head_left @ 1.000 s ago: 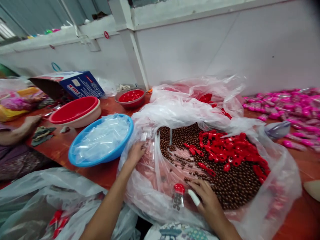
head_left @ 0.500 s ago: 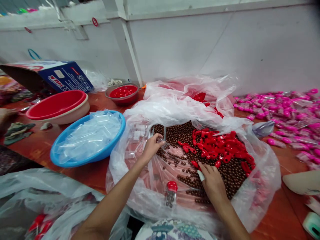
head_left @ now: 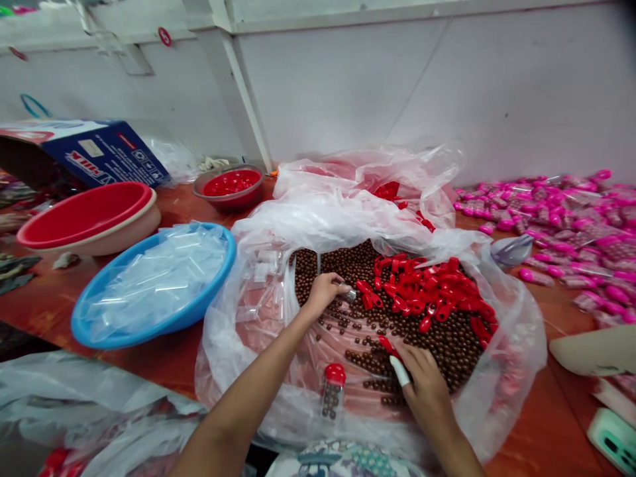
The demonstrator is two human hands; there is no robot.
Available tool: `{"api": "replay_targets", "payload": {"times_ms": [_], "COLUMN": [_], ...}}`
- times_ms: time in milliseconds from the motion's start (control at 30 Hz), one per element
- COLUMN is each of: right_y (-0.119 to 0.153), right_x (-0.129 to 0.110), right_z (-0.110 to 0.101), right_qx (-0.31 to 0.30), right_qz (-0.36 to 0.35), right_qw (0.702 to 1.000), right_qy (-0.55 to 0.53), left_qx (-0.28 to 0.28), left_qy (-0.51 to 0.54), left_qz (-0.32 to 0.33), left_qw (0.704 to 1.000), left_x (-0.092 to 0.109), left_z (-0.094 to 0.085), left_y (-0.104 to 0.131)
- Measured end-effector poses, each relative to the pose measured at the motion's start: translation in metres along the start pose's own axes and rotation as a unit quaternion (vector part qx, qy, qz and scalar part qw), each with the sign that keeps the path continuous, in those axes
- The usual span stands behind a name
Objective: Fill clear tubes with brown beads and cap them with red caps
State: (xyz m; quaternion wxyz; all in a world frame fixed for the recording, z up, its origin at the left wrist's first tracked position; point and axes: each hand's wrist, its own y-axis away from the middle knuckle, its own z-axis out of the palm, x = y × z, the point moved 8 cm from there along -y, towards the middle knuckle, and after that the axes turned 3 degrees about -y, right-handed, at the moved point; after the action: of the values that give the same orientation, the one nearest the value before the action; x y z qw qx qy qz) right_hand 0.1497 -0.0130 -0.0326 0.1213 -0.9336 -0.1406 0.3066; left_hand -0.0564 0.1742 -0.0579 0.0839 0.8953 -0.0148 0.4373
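Observation:
My left hand (head_left: 324,291) grips a small clear plastic tube (head_left: 350,295) over the brown balls (head_left: 342,264). Its fingers are closed around it, and what the tube contains is hard to make out. Lower and to the right, my right hand (head_left: 426,374), with a white wrap on one finger, pinches a red plastic cap (head_left: 385,344). A heap of similar red caps (head_left: 437,291) lies on the balls just beyond. In front of me stands a clear jar (head_left: 331,401) with a red lid and brown balls inside. All this sits in an opened clear plastic bag (head_left: 228,361).
On the left are a blue basin (head_left: 229,255) of clear tubes, stacked red and cream basins (head_left: 37,232), and a bowl (head_left: 199,192) of red pieces. A blue box (head_left: 124,152) lies behind. Pink-capped tubes (head_left: 571,225) and a clear scoop (head_left: 511,250) are at the right.
My left hand has moved right with the clear tube, closer to the red caps. My right hand still holds the red cap in about the same place. The view has shifted slightly.

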Motion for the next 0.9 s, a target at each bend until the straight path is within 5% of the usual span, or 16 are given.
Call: {"api": "replay_targets", "payload": {"times_ms": [233, 400, 633, 900], "right_y": [-0.005, -0.001, 0.002, 0.008], "right_x": [-0.002, 0.016, 0.039, 0.043], "right_z": [-0.015, -0.016, -0.006, -0.004], "right_qx": [0.045, 0.082, 0.098, 0.129], "right_qz": [0.048, 0.145, 0.258, 0.358], "right_qw": [0.995, 0.972, 0.899, 0.782], "right_qy": [-0.069, -0.164, -0.340, -0.494], "left_qx": [-0.095, -0.159, -0.222, -0.302], "left_qy": [0.050, 0.090, 0.169, 0.338], "left_qz": [0.015, 0.019, -0.039, -0.149], "left_qw": [0.994, 0.983, 0.959, 0.879], "left_x": [0.016, 0.027, 0.026, 0.032], "left_z": [0.033, 0.047, 0.074, 0.097], "left_y": [0.016, 0.029, 0.047, 0.088]}}
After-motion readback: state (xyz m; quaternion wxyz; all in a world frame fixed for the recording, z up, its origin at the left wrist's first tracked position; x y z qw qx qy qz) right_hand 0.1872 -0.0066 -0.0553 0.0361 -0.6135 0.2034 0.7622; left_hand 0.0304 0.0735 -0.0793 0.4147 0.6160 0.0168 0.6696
